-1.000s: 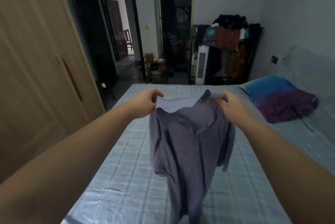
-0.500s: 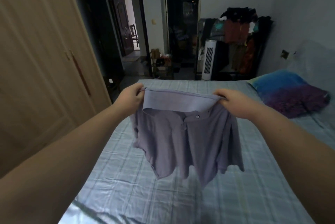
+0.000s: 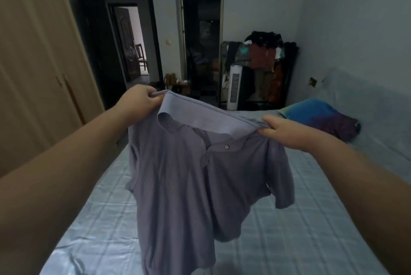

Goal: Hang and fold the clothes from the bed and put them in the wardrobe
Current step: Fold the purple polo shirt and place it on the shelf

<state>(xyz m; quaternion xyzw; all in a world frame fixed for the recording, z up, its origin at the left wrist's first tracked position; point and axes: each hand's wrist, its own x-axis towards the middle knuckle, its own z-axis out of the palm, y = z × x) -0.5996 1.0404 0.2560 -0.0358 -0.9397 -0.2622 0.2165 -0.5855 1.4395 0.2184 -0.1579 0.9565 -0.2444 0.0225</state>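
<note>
A grey-purple polo shirt (image 3: 191,181) with a paler collar and a button placket hangs in the air over the bed (image 3: 300,225). My left hand (image 3: 138,102) grips the left end of the collar, held higher. My right hand (image 3: 287,133) pinches the right end, lower, so the collar is stretched and slanted down to the right. The shirt's body and short sleeves dangle freely, its hem near the plaid sheet. The wooden wardrobe (image 3: 33,74) stands with its doors shut along the left.
A blue and purple pillow (image 3: 320,116) lies at the bed's far right. Beyond the bed are a white tower fan (image 3: 235,87), a rack piled with clothes (image 3: 266,61) and two open doorways (image 3: 200,47).
The shirt has been spread wider by its collar. My left hand rose and my right hand dropped, tilting the collar. The shirt's body now hangs longer below.
</note>
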